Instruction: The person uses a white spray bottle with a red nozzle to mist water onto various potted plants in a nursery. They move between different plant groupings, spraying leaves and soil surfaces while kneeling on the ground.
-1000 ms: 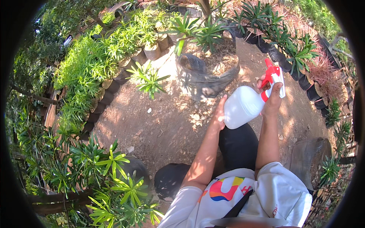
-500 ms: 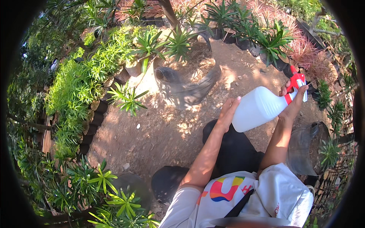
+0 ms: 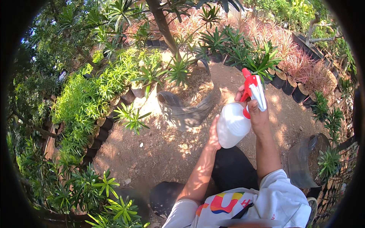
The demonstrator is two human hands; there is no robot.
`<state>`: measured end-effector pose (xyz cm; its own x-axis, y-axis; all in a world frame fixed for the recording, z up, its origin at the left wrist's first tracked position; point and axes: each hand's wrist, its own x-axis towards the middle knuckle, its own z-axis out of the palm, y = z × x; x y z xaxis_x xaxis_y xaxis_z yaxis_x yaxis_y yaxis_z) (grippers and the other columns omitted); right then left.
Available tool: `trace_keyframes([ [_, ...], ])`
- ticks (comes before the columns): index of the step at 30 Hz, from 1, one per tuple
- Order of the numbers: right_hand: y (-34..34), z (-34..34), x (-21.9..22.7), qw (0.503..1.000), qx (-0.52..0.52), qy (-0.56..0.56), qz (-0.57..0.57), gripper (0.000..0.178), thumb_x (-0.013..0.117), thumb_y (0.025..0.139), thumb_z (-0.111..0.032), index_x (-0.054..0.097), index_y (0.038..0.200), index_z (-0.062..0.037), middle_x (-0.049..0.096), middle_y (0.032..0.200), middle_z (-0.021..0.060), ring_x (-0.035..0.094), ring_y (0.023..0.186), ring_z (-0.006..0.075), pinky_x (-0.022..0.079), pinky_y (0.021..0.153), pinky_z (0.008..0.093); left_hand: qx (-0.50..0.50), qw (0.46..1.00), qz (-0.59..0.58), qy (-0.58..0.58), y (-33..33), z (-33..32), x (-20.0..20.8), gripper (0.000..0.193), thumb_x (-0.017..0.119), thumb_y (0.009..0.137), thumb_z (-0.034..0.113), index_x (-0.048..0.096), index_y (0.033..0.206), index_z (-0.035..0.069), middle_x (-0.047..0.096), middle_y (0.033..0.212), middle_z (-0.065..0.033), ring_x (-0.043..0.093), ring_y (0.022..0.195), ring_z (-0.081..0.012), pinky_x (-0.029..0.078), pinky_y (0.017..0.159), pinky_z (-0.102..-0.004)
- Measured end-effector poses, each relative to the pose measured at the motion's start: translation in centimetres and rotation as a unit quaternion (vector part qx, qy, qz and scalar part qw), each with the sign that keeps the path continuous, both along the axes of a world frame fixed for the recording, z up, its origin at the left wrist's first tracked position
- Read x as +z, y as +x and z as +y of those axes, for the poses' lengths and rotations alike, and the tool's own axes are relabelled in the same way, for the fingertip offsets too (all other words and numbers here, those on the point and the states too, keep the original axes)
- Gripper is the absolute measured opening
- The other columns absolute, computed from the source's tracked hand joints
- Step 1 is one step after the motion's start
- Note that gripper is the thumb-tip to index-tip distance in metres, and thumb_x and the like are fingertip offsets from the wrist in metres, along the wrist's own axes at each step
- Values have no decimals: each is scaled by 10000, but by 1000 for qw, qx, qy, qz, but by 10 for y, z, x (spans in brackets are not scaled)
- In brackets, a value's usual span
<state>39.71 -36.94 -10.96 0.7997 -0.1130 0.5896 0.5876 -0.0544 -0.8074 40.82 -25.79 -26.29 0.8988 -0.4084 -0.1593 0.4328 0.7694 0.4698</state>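
Observation:
A white plastic spray bottle [image 3: 232,127] with a red and white trigger head [image 3: 254,89] is held up in front of me, its nozzle pointing away. My right hand [image 3: 258,114] is closed round the neck just under the trigger, the thumb on the near side and fingertips showing left of the trigger. Against the left side of the bottle's body lies my left hand [image 3: 214,133], supporting it; most of its fingers are hidden behind the bottle. Beyond the bottle stands a large dark grow bag [image 3: 186,114] filled with soil, its rim slumped, with a tree trunk rising behind it.
Bright green potted plants [image 3: 80,110] line the left side. Dark-leaved plants [image 3: 262,60] and reddish spiky plants [image 3: 296,57] in black bags [image 3: 288,86] curve round the back right. Another grow bag [image 3: 298,159] stands close on my right. Bare brown soil [image 3: 152,159] lies between.
Both hands have brought the spray bottle left and closer in, turning it more upright with its nozzle facing farther away. My view has shifted slightly.

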Motion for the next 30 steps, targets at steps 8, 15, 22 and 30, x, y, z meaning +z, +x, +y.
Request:
trace_keyframes([
  [8, -16, 13, 51, 990, 42, 96, -90, 748, 472, 823, -728, 531, 998, -3, 519, 740, 44, 537, 678, 114, 402, 602, 260, 126, 980, -80, 132, 12, 46, 75, 581, 411, 963, 478, 514, 1181, -50, 647, 986, -147, 666, 879, -213, 570, 710, -306],
  [15, -17, 20, 113, 978, 42, 103, -176, 738, 482, 835, -693, 502, 1031, 19, 511, 805, 50, 484, 638, 118, 379, 567, 229, 154, 960, -187, 137, 42, 55, 133, 664, 328, 957, 527, 446, 1291, -34, 586, 1165, -198, 634, 981, -296, 519, 869, -405],
  [22, 1, 86, 143, 977, 83, -18, -194, 574, 532, 890, -587, 592, 937, -19, 567, 686, 9, 519, 611, 54, 390, 531, 215, 159, 962, -220, 6, 32, 79, 152, 593, 321, 970, 509, 457, 1271, 15, 604, 1152, -156, 633, 1002, -272, 525, 868, -412],
  [30, -1, 126, 121, 991, 39, 31, -127, 490, 602, 900, -477, 593, 895, 13, 557, 675, -3, 512, 573, 76, 403, 496, 253, 38, 981, -189, 14, 39, 127, 134, 633, 313, 965, 516, 425, 1362, 35, 559, 1263, -162, 591, 1109, -293, 508, 917, -442],
])
